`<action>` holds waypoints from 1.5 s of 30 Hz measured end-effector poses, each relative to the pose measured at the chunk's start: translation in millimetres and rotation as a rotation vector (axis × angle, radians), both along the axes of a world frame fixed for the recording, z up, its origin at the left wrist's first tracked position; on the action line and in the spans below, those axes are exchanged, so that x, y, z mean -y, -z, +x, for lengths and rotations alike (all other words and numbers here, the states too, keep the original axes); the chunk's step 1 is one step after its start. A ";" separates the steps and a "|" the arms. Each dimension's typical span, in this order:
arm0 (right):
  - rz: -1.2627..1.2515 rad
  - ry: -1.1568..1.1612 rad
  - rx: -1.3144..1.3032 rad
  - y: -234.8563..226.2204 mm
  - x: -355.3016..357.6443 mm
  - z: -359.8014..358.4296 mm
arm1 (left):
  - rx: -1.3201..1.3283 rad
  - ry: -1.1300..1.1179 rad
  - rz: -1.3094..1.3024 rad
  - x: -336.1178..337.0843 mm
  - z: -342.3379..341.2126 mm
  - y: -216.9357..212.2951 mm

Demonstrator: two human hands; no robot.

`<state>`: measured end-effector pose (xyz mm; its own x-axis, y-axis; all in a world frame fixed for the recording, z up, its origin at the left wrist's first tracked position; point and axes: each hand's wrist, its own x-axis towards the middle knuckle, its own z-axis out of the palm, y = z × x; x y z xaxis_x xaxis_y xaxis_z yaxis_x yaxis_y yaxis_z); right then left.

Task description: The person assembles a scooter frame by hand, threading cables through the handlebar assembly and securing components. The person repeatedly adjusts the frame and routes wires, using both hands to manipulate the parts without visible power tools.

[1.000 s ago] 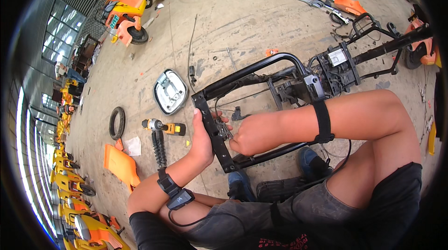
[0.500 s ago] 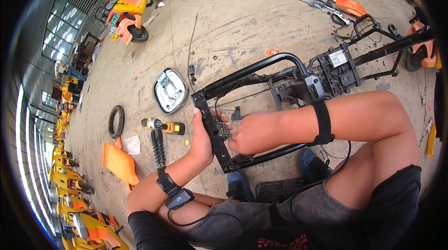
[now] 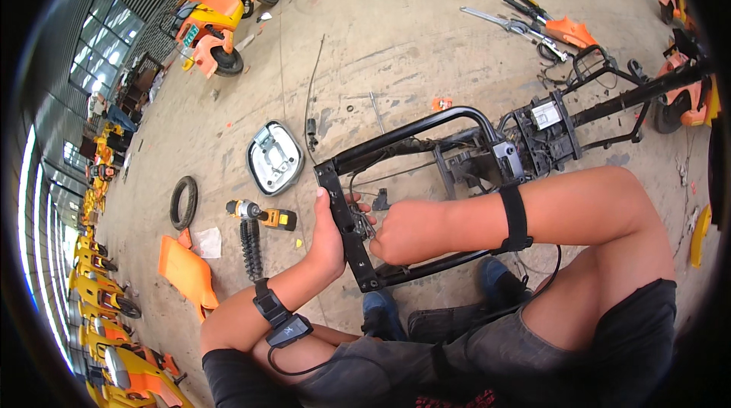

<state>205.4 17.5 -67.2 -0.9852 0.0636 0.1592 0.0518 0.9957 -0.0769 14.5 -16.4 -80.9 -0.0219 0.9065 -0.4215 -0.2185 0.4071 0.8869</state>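
Hands meet on the near end of a black metal frame (image 3: 426,134) lying on the concrete floor (image 3: 411,35). The left hand (image 3: 329,237) is wrapped around the frame's flat end bar, thumb up. The right hand (image 3: 407,231), just right of it, is closed on wires at the bar. Left lie a cordless drill (image 3: 263,215), a spring (image 3: 250,248) and a headlamp housing (image 3: 274,157).

Your left hand (image 3: 329,234) is up with the palm turned inward, thumb sticking up top and fingers curled around out of sight. Your right hand (image 3: 407,231) is balled into a loose fist right beside it, knuckles up, forearm stretched across your raised knee. You've got a dark band strapped on each forearm.
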 end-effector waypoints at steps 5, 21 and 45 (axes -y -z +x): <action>0.050 0.000 0.022 1.3 0.3 -3.1 | 0.034 0.007 0.014 -1.5 -7.1 10.0; -0.090 0.445 0.047 -42.7 13.7 40.6 | -0.290 0.054 0.057 -13.6 -12.0 -11.5; -0.167 0.581 0.268 -64.4 47.0 21.6 | -0.464 0.204 0.017 1.9 -26.3 -17.3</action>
<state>227.0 -29.5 -2.8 -0.7870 0.5996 -0.1452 0.6162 0.7755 -0.1376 -11.8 -18.3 -63.6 -0.0250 0.9186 -0.3945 0.2824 0.3850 0.8787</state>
